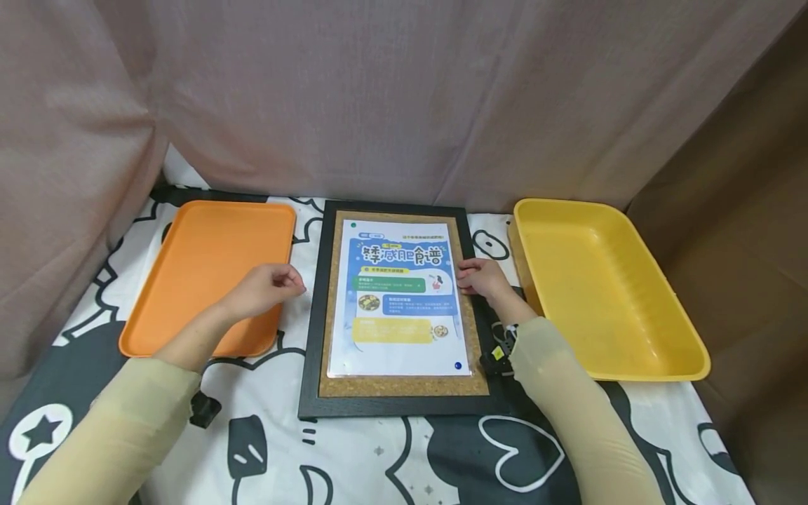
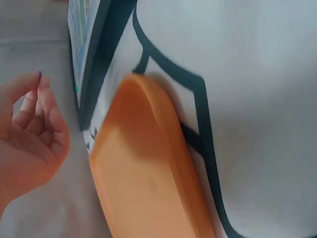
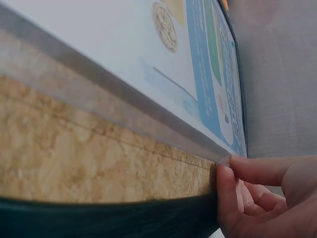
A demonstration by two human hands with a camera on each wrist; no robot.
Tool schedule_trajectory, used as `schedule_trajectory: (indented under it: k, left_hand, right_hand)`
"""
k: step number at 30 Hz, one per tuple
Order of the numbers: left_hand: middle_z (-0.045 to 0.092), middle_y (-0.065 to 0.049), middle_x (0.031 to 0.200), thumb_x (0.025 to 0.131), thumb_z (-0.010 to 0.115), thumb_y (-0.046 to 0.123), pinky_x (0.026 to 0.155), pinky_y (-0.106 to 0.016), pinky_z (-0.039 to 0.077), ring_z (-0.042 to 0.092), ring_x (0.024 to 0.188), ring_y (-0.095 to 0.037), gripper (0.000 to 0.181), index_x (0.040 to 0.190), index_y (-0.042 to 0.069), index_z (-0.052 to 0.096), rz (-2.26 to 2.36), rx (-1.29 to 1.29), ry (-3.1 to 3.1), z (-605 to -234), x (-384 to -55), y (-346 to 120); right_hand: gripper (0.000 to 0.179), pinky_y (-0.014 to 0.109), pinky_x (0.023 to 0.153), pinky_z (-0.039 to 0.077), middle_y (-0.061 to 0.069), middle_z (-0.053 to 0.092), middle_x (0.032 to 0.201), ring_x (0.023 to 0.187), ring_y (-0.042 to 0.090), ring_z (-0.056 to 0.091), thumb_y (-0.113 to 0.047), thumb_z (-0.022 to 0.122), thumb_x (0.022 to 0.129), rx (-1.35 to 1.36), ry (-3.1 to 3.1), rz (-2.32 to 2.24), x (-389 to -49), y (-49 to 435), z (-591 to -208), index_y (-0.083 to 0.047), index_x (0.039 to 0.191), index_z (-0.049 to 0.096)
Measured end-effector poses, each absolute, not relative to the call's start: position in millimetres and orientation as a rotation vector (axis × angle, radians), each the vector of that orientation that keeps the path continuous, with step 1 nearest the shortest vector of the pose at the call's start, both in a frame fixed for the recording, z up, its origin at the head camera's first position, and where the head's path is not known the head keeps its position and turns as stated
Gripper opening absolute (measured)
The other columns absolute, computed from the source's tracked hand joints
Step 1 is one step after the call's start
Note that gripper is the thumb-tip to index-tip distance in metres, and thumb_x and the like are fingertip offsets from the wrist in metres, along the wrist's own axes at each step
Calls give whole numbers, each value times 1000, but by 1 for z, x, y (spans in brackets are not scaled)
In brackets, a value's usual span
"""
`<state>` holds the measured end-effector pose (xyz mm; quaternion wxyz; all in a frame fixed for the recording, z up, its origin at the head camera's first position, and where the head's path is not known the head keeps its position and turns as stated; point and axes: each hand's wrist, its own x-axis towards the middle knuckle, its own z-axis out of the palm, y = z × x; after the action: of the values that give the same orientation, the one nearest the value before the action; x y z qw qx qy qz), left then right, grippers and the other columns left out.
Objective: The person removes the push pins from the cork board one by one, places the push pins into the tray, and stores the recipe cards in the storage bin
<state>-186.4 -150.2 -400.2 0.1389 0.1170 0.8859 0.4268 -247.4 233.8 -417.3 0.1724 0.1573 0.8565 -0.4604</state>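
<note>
A cork board point(image 1: 404, 386) in a black frame lies on the cloth, with a laminated poster point(image 1: 404, 358) on it. One green pushpin point(image 1: 353, 225) sits at the poster's top left corner, and a blue pushpin point(image 1: 457, 365) at its bottom right. My right hand point(image 1: 485, 279) pinches the poster's right edge between thumb and forefinger; the right wrist view shows these fingertips point(image 3: 225, 168) at the clear border. Over the orange tray's right side, my left hand point(image 1: 268, 287) pinches a tiny purple-blue pushpin point(image 2: 40, 75), mostly hidden by the fingertips.
An orange tray point(image 1: 208, 245) lies left of the board. On the right stands a deep yellow tray point(image 1: 606, 294), close to my right forearm. Underneath is a black-and-white patterned cloth point(image 1: 353, 456), and a curtain point(image 1: 391, 105) hangs behind.
</note>
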Motion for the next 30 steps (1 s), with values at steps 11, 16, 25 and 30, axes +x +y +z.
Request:
schedule_trajectory:
  k: [11, 16, 25, 30]
  left_hand:
    - [56, -12, 91, 94, 55, 26, 67, -23, 41, 48, 80, -19, 28, 103, -1, 58, 1289, 64, 2666, -403, -203, -184]
    - [55, -12, 98, 95, 51, 30, 67, -23, 41, 46, 83, -20, 34, 107, -1, 57, 1325, -32, 2711, -404, -210, -194]
    - [55, -14, 105, 96, 49, 29, 67, -16, 40, 46, 87, -20, 35, 110, -2, 56, 1372, -164, 2756, -407, -225, -202]
    - [55, -15, 106, 96, 49, 27, 66, -16, 41, 48, 87, -20, 33, 111, -3, 55, 1355, -248, 2749, -413, -232, -205]
  right_hand:
    - [42, 17, 68, 52, 18, 59, 119, 83, 13, 59, 1, 57, 89, 450, 2428, -1340, -248, 233, -419, -2, 130, 50]
    - [40, 19, 72, 53, 17, 60, 117, 86, 15, 59, -2, 56, 91, 463, 2433, -1319, -249, 234, -419, -4, 131, 50]
    - [40, 23, 79, 53, 16, 59, 118, 88, 17, 58, -5, 54, 92, 479, 2440, -1303, -249, 235, -421, -5, 132, 49]
    - [41, 20, 74, 53, 16, 60, 115, 86, 16, 59, -3, 55, 91, 480, 2439, -1318, -247, 232, -421, -5, 132, 50]
